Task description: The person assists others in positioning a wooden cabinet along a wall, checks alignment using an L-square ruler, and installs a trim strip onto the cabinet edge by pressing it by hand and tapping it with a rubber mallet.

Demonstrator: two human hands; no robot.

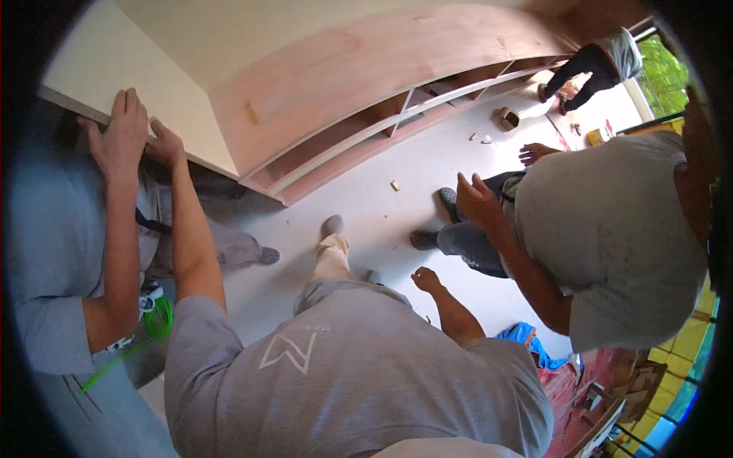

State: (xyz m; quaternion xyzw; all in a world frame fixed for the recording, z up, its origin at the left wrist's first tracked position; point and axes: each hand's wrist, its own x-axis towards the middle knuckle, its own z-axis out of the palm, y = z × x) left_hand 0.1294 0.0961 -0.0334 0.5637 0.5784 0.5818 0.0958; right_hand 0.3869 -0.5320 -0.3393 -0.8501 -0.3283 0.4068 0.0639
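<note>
At the upper left, my left hand [164, 145] grips the lower edge of a cream panel [141, 72], its fingers partly hidden by that edge. Right beside it, a co-worker's hand [126, 133] presses on the same edge. My right hand [426, 280] hangs over the floor right of my legs, fingers curled in, and nothing shows in it. The panel meets a long pinkish-brown wooden unit [305, 84] with open compartments along its lower side.
On the right stands another person [611, 237] in a grey shirt, both hands raised. Someone in dark trousers [584, 72] is at the far right. Small scraps [395, 185] and a brown box [506, 118] lie on the pale floor [343, 191]. Blue sheeting [527, 340] lies at lower right.
</note>
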